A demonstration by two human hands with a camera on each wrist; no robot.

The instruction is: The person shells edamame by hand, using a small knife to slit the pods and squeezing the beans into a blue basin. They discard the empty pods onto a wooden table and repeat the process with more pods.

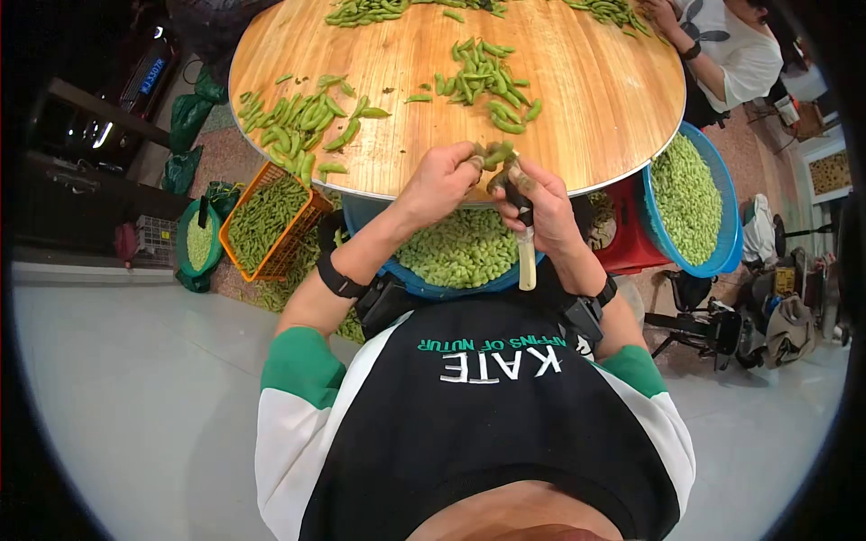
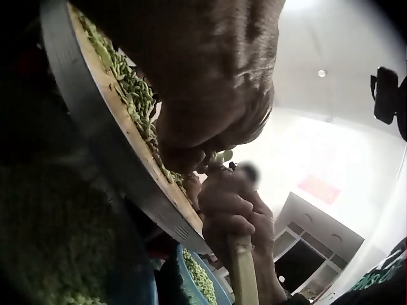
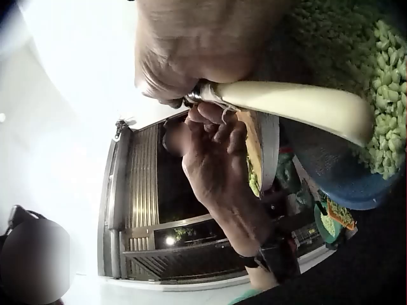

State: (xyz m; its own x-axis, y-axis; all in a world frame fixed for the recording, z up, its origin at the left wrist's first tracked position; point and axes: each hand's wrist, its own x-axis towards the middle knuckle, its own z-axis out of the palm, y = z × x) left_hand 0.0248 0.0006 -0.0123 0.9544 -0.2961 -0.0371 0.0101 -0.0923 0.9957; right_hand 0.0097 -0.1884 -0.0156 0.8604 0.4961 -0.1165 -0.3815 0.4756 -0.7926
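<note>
My left hand pinches a green soybean pod at its fingertips, just over the near edge of the round wooden table. Close against it, my right hand grips a knife by the pale handle, whose butt end points back toward my body. Fingers hide the blade. In the right wrist view the handle juts out above shelled beans. Below both hands, a blue basin full of shelled beans sits close to my lap.
Several piles of pods lie on the table. At left stand an orange basket of pods and a green bag. A blue tub of shelled beans stands right, beside a red stool. Another person sits across at upper right.
</note>
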